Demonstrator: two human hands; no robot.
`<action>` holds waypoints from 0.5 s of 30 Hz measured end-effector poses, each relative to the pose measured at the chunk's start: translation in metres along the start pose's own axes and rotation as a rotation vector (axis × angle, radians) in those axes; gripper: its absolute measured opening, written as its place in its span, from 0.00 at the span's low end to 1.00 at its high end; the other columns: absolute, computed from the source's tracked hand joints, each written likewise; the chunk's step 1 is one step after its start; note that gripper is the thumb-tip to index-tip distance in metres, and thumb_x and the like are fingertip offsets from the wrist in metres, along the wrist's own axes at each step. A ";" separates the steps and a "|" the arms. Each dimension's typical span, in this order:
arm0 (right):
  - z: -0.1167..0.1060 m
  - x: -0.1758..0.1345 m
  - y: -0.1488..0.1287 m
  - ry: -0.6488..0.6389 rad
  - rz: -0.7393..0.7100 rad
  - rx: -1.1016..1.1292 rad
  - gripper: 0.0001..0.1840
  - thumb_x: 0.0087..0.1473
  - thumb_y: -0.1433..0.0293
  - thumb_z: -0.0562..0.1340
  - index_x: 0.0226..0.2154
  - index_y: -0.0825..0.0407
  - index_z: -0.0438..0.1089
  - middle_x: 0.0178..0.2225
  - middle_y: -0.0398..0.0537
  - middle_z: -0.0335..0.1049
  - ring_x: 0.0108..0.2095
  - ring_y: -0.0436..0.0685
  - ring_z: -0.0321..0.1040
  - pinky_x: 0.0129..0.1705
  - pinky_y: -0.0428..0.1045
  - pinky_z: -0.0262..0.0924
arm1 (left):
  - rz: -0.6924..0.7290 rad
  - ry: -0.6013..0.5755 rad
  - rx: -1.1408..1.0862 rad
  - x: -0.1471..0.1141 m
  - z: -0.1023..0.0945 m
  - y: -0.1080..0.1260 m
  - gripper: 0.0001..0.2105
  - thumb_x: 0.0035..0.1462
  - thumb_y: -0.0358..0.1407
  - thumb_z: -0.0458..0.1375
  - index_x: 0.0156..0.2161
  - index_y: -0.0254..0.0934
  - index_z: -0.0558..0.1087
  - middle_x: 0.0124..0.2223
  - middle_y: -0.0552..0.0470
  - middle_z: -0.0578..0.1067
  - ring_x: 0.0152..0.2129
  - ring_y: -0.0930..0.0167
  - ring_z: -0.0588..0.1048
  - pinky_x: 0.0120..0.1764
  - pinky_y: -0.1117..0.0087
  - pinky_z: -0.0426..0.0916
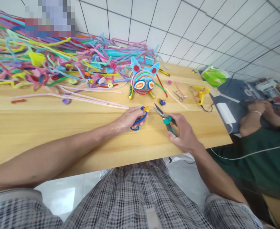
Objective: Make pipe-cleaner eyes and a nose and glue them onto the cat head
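Observation:
My left hand (133, 118) pinches a bent blue pipe cleaner (140, 121), with a bit of orange and yellow pipe cleaner (146, 108) at its upper end. Long-nose pliers (166, 121) with green and black handles rest in the grip of my right hand (184, 132). Their jaws are slightly parted and point toward the orange tip, a small distance away. Just beyond both hands stands a blue-eared animal figure (143, 78) made of coiled pipe cleaners, with large ringed eyes. A small dark blue coiled piece (162, 102) lies right of the figure, close to the pliers' tips.
Many loose pipe cleaners (82, 60) heap across the back left of the wooden table (58, 127). At the right are a yellow glue gun (200, 94), small scissors (180, 96), a white adapter (225, 113) and a green packet (215, 76). Another person's hands (259, 111) are at the far right.

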State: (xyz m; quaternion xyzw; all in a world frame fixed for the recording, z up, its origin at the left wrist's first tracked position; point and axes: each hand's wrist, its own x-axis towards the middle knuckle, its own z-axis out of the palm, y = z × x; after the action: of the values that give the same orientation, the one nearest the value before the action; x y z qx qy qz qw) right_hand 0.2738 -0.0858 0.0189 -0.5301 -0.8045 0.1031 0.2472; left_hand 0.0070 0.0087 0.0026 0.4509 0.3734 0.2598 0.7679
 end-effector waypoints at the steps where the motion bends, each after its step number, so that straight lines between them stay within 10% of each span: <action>1: 0.003 0.004 -0.002 -0.012 -0.040 -0.046 0.38 0.55 0.70 0.66 0.68 0.45 0.64 0.60 0.60 0.75 0.60 0.73 0.74 0.60 0.68 0.73 | 0.026 -0.003 0.012 0.000 0.000 -0.002 0.07 0.51 0.38 0.58 0.27 0.39 0.67 0.21 0.56 0.67 0.14 0.78 0.58 0.17 0.77 0.53; 9: 0.014 0.005 -0.007 -0.062 -0.076 -0.064 0.37 0.58 0.72 0.66 0.68 0.46 0.61 0.60 0.62 0.74 0.60 0.73 0.74 0.59 0.70 0.74 | 0.271 0.135 0.226 -0.006 -0.001 -0.015 0.10 0.63 0.42 0.56 0.32 0.38 0.70 0.26 0.57 0.70 0.20 0.75 0.65 0.21 0.77 0.60; 15: 0.024 0.001 -0.010 -0.043 -0.050 -0.036 0.38 0.57 0.71 0.66 0.68 0.46 0.61 0.61 0.62 0.72 0.62 0.74 0.73 0.61 0.71 0.74 | 0.169 0.137 0.057 -0.002 0.002 -0.010 0.09 0.63 0.39 0.55 0.32 0.39 0.69 0.22 0.58 0.67 0.16 0.76 0.61 0.18 0.77 0.55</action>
State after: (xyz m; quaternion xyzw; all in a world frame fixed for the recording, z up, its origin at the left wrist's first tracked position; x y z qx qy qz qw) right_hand 0.2535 -0.0866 0.0028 -0.5118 -0.8244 0.0935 0.2230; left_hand 0.0079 0.0019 -0.0048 0.4835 0.3931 0.3431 0.7028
